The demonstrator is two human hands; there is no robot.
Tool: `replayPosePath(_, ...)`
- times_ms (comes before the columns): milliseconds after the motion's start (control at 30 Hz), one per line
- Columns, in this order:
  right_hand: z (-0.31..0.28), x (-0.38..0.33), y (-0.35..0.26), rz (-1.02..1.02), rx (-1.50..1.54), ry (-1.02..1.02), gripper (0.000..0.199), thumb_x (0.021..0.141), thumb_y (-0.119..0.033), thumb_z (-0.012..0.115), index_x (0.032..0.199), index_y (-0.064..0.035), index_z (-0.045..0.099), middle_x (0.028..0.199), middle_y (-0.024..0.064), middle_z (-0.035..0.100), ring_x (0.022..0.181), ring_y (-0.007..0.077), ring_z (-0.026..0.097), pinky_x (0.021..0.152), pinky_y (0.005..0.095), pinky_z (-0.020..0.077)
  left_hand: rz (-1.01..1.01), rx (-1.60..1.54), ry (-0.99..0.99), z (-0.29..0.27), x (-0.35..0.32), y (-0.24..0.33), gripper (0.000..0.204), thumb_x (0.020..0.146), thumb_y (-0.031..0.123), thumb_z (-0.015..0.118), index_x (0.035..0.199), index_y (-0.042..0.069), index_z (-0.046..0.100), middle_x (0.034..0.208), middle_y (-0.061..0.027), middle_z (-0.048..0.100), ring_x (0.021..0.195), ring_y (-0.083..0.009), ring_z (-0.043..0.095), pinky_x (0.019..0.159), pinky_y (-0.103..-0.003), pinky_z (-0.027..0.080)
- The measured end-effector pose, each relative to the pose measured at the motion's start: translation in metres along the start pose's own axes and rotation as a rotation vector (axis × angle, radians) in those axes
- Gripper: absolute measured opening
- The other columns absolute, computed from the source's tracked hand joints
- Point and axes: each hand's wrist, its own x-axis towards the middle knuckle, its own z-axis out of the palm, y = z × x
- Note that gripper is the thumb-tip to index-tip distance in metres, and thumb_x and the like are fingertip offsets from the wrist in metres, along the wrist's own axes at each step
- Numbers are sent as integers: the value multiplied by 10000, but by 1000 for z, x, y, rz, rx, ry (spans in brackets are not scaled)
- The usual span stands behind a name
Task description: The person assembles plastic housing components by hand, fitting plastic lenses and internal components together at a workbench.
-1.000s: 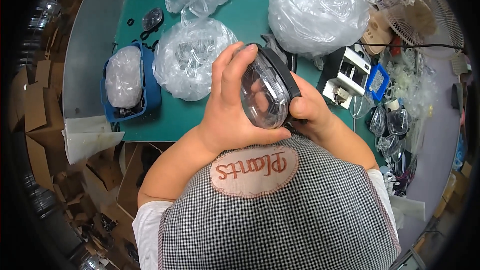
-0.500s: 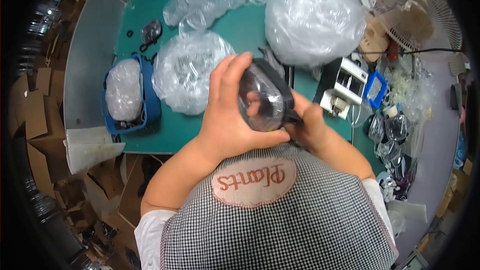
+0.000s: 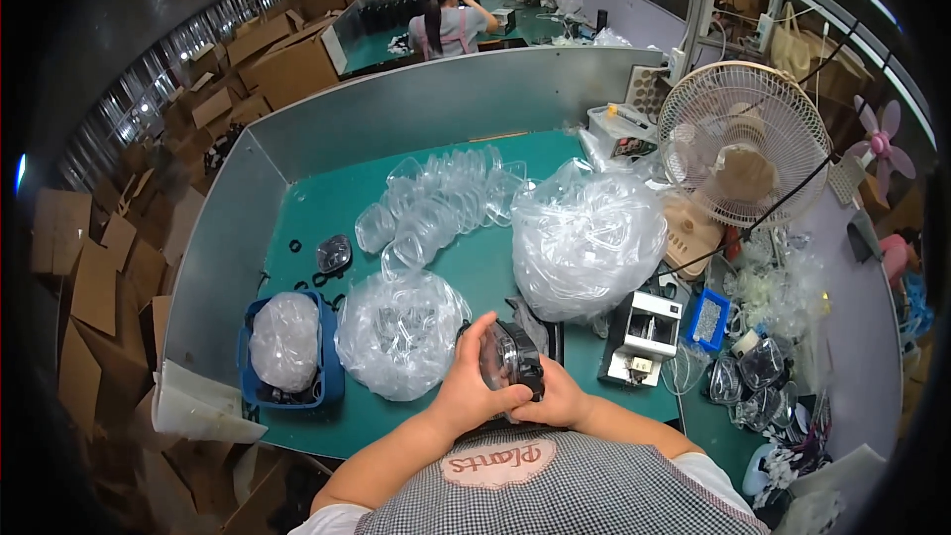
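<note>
A black-framed piece with a clear front, shaped like a diving mask (image 3: 508, 349), is held close to my body above the near edge of the table. My left hand (image 3: 464, 388) is wrapped round its left side, fingers up along the frame and thumb across the bottom. On the right and underneath, my right hand (image 3: 562, 398) grips the black frame; its fingers are partly hidden. Left of my hands lies an opened clear plastic bag (image 3: 401, 337) with clear parts inside. Just beyond the mask sits a large, full plastic bag (image 3: 586, 238).
Rows of clear plastic shells (image 3: 441, 203) cover the table's far part. A blue bin (image 3: 332, 381) stands left, near a dark mask (image 3: 334, 254). On the right are a white machine (image 3: 639, 337), a blue tray (image 3: 707, 320) and a fan (image 3: 745, 134). A co-worker (image 3: 444, 15) sits beyond the partition.
The view has tilted up, bringing the partition and the room behind into sight. My hands still hold the mask, which is turned a little, and now appear lower in the picture.
</note>
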Motion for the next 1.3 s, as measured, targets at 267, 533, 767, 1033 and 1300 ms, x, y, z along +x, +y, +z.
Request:
replayPosePath(267,-2,1,0,119,154,70,699,722,-264,814,1285,-18,479,1141,38,568,1035,134,533,920,326,455,-105,-17,59,5,6,1,1050,645,356,828,1469,76,240,1329,-211,386,1245,-335,425,1073,-434,350)
replayPosePath(533,-23,6,-33,28,347,-7,697,673,-321,766,1231,31,541,1007,55,639,958,146,594,860,273,465,36,-26,-24,-25,21,50,733,827,486,705,1352,41,451,1225,-173,520,1201,-296,474,1020,-416,380)
replayPosePath(767,-24,-11,-7,-92,90,-222,598,706,-363,721,1153,12,591,1118,136,560,999,247,545,869,357,434,298,395,-314,-35,4,53,580,828,436,710,1214,16,603,1134,-133,575,1086,-249,542,932,-364,436)
replayPosePath(1033,-19,-22,-12,101,-90,-82,685,602,-328,870,1139,-9,591,995,68,661,858,179,635,775,312,500,213,334,-271,-15,-15,27,557,795,409,748,1144,3,597,1043,-109,574,964,-232,556,841,-332,459)
replayPosePath(1300,-21,-25,-7,-102,-341,-226,701,596,-371,869,1121,-12,576,977,154,649,876,346,646,748,388,505,30,97,-374,-15,-25,19,442,807,320,755,1095,13,623,1033,-82,582,965,-208,556,838,-325,457)
